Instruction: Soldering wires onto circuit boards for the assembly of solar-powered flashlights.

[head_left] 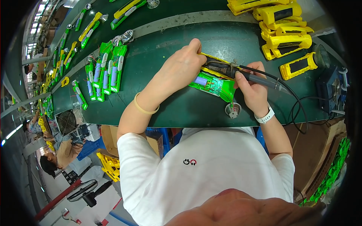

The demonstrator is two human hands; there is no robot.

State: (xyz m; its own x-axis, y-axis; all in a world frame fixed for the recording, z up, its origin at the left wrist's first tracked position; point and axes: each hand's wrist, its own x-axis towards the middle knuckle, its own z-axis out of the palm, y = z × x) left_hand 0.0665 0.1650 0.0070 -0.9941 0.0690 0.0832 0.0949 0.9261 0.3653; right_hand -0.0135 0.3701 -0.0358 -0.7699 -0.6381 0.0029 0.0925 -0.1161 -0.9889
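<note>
My left hand (183,67) is closed around the left end of a yellow housing half (211,59), its dark inner side turned up. In my right hand (253,90) is a soldering iron (260,80) with a grey handle, a metal bracket and a black cable; its front end lies over the housing half. Whether the tip touches anything I cannot tell. Just below, on the table, lies a green housing half (206,87) with a blue cell and a circuit board, partly covered by the yellow one. Thin wires run from it to a round lamp reflector (233,110).
Several green housing halves with cells (106,73) lie at the left. A stack of yellow housing parts (284,32) stands at the far right, near a dark blue box (327,88). The cable loops over the table edge. Another person (62,152) sits at the far left.
</note>
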